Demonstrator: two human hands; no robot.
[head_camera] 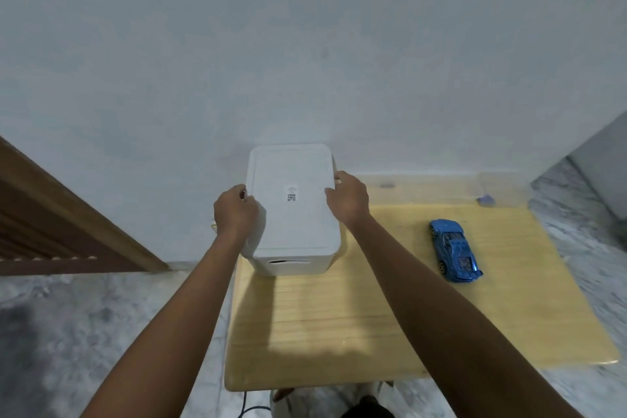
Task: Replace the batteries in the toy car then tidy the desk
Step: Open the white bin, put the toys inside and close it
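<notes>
- Wooden bench (373,299) against a pale wall.
- Left grip (235,210) and right grip (347,198) clasp the white box (291,207), far-left corner.
- Toy car (454,249) near the right edge; battery swap seemingly pending.

a lidded storage box (293,210) stands on the far left part of a wooden desk (373,316), close against the wall (305,44) behind it, with the left hand (234,212) on its left side and the right hand (347,200) on its right side at the lid's edge. a toy car (454,250) lies on the desk well to the right of the box. a clear container (502,190) sits at the desk's far right corner behind the car, and a wooden frame (68,214) stands on the floor (101,316) to the left of the desk.
</notes>
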